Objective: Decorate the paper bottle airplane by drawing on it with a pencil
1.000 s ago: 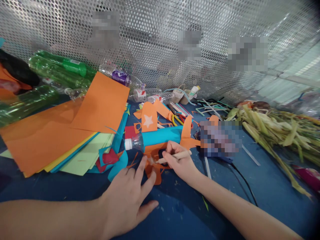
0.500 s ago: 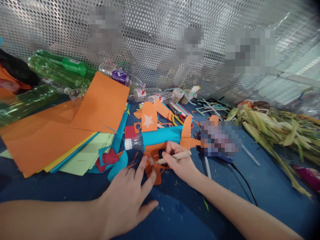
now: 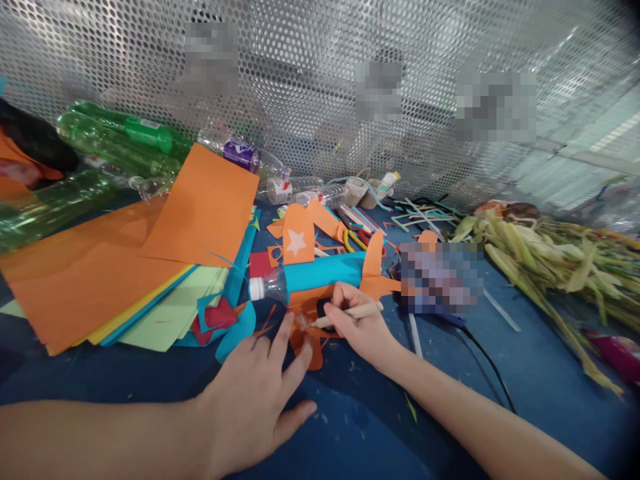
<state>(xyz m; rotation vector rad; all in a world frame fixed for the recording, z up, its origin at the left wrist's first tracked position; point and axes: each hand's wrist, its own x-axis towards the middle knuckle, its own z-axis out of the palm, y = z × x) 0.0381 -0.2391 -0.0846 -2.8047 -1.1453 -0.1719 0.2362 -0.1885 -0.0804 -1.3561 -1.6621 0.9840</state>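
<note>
Crosswise, pale pen (image 3: pixel 364 309) pinched in right hand (image 3: pixel 364 335), tip leftward, left hand (image 3: pixel 253 377) spread, fingertips on orange paper (image 3: pixel 315 361)

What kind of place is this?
It looks like a craft table, maybe in a classroom or workshop. You can tell by the pile of coloured paper on the left, the blue-wrapped bottle with orange fins, and the pen in the right hand.

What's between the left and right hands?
The head view shows the tip end of a pale pen, held by the right hand, over orange paper that the left hand touches.
</note>
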